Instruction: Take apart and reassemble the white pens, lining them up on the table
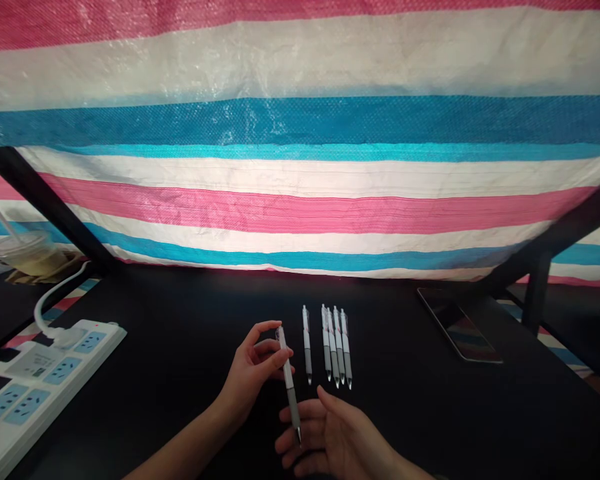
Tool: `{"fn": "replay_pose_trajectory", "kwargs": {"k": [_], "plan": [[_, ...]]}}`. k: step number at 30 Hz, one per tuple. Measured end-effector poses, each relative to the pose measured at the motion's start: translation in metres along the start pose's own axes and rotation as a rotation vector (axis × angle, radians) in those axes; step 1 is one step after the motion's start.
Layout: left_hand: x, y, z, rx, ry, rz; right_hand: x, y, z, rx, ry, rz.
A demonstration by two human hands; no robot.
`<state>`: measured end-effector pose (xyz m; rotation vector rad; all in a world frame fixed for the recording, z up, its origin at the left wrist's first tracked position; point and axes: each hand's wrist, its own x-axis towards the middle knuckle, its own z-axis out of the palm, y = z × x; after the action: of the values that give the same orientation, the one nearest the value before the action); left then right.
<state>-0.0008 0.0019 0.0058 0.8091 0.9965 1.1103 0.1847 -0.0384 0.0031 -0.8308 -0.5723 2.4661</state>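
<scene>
A white click pen (288, 373) with a grey grip is pinched in my left hand (257, 367), its metal tip pointing down toward me. My left index finger rests at the pen's clicker end. Close to the tip, my right hand (343, 433) has its fingers spread, palm turned partly up; whether a finger touches the pen I cannot tell. Beyond the hands, a single similar pen (307, 343) lies on the black table (205, 313). Just right of it several more pens (337, 347) lie side by side, tips toward me.
A white power strip (60, 373) with a plugged-in white cable is at the left. On the right lies a dark phone (457, 325). A lidded drink cup (25, 253) stands far left. Striped sheeting (300, 213) hangs behind the table between black bars (55, 207).
</scene>
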Motion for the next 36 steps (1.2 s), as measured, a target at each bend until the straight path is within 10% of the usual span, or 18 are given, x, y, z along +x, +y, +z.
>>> {"fn": "replay_pose_trajectory", "kwargs": {"k": [27, 36], "plan": [[0.004, 0.002, -0.003, -0.047, 0.073, 0.006, -0.002, 0.001, 0.000, -0.036, -0.008, -0.025], [0.024, 0.019, 0.007, -0.014, 0.027, 0.064, 0.004, 0.016, -0.022, -0.370, -0.020, -0.106]]}}
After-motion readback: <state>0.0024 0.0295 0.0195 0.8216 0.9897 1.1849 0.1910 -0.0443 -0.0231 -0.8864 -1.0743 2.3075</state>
